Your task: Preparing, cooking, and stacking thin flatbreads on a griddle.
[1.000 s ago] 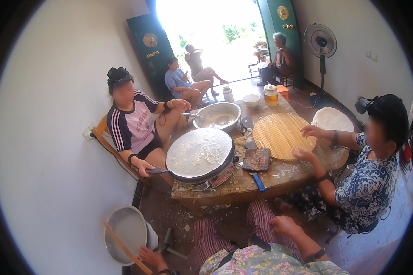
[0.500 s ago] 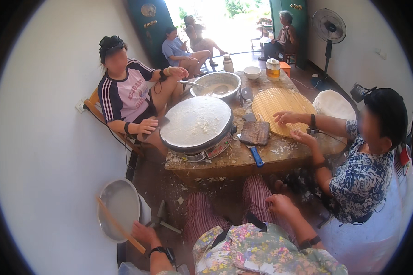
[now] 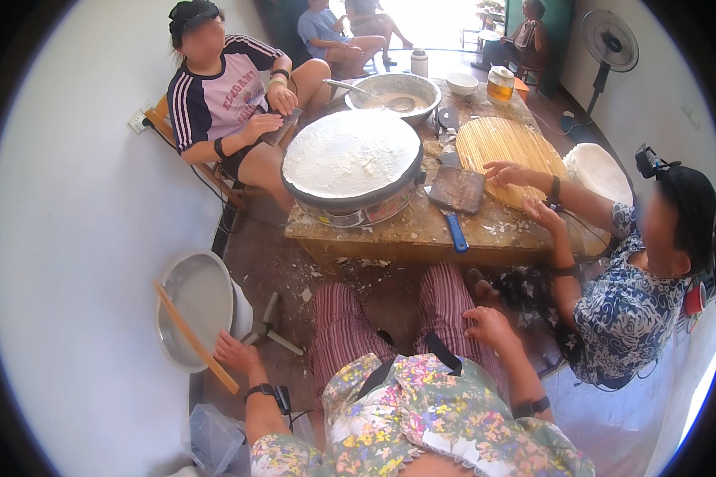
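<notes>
My left hand (image 3: pixel 235 354) is low on the left, closed on a long wooden stick (image 3: pixel 191 334) that slants across a round metal tray (image 3: pixel 195 306) leaning by the white wall. Resting on my right knee, my right hand (image 3: pixel 488 326) has its fingers spread over the striped trousers (image 3: pixel 445 298) and holds nothing. In front of my knees stands a low wooden table (image 3: pixel 406 234). On it sits a round griddle (image 3: pixel 352 159) covered by a thin white sheet.
A metal bowl (image 3: pixel 395 91) with a ladle and a round bamboo mat (image 3: pixel 505 151) stand further back on the table, and a blue-handled scraper (image 3: pixel 455 230) lies near its front edge. One person sits at the left, another at the right with hands on the mat. A fan (image 3: pixel 610 44) stands far right.
The view has tipped down and drawn closer to the table. My left hand with the stick has risen beside the tray. My right hand has settled on my knee.
</notes>
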`<state>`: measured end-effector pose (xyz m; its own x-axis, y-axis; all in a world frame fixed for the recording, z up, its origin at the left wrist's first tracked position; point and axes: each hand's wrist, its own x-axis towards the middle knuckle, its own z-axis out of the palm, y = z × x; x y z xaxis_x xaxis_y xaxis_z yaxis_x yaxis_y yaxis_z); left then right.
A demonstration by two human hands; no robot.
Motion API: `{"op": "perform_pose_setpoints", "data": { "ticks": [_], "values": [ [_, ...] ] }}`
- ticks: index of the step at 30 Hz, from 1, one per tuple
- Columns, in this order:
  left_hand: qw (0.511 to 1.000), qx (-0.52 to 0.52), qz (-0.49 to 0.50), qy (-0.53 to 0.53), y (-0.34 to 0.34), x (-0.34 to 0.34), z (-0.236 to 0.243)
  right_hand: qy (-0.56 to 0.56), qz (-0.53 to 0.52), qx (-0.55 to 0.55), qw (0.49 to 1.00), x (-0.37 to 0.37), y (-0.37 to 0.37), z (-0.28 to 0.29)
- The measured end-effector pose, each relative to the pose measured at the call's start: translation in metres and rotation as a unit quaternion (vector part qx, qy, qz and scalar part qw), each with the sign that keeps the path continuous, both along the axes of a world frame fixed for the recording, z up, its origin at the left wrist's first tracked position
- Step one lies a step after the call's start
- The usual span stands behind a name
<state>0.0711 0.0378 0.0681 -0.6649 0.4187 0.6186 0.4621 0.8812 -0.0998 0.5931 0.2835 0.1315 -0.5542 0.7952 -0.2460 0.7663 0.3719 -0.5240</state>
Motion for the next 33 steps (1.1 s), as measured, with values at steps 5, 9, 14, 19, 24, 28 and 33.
{"op": "perform_pose_setpoints", "data": {
  "ticks": [5, 9, 14, 19, 24, 28, 33],
  "values": [
    [0.999, -0.011, -0.009, -0.04, -0.003, 0.016, 0.016, 0.016, -0.011, 0.033, 0.999, 0.001, 0.004, 0.002],
    [1.0, 0.009, 0.003, -0.018, 0.005, -0.003, 0.003, -0.027, -0.002, -0.024, 0.999, 0.002, -0.003, -0.001],
    [0.999, 0.027, -0.011, -0.043, -0.003, -0.001, 0.0, -0.04, -0.004, -0.009, 0.999, -0.005, 0.003, 0.001],
    [0.991, 0.062, -0.068, -0.095, -0.011, -0.005, 0.01, -0.015, 0.002, 0.013, 1.0, -0.003, -0.001, -0.002],
    [0.995, -0.012, -0.098, -0.025, -0.018, 0.005, 0.069, -0.032, 0.02, 0.028, 0.999, 0.001, 0.006, -0.01],
    [0.994, 0.009, 0.066, -0.088, -0.065, -0.018, 0.07, -0.1, 0.092, 0.024, 0.99, -0.01, 0.022, 0.018],
    [0.921, 0.061, 0.072, -0.378, -0.074, -0.019, 0.067, -0.02, 0.113, 0.151, 0.982, -0.024, 0.042, 0.052]
  ]
}}
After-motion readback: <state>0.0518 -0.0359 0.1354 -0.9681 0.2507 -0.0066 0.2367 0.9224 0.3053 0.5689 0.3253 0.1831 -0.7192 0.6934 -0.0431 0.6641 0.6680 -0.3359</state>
